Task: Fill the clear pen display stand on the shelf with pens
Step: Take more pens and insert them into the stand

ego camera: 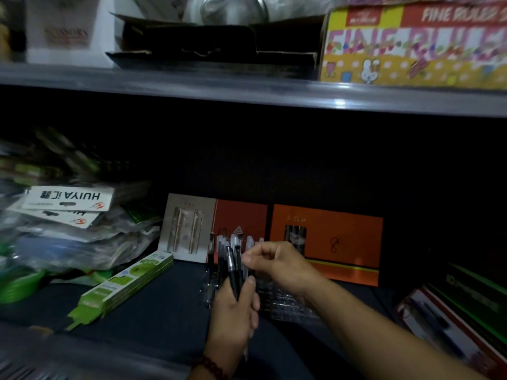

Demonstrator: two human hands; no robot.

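Left hand (235, 319) around pens (232, 270), clear stand (288, 304) just behind.

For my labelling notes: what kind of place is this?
Probably a stationery shop's stock shelf: a Fine Ruler box sits on the upper shelf, carded pens lean at the back, and the left hand grips a bunch of pens.

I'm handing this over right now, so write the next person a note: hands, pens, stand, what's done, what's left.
Left hand grips a bundle of black pens upright. Right hand pinches at the top of that bundle.
The clear stand sits on the shelf just behind the hands.
Done: a few pens stand in its back rows.
Left: the front rows look unfilled; slot in the held pens.
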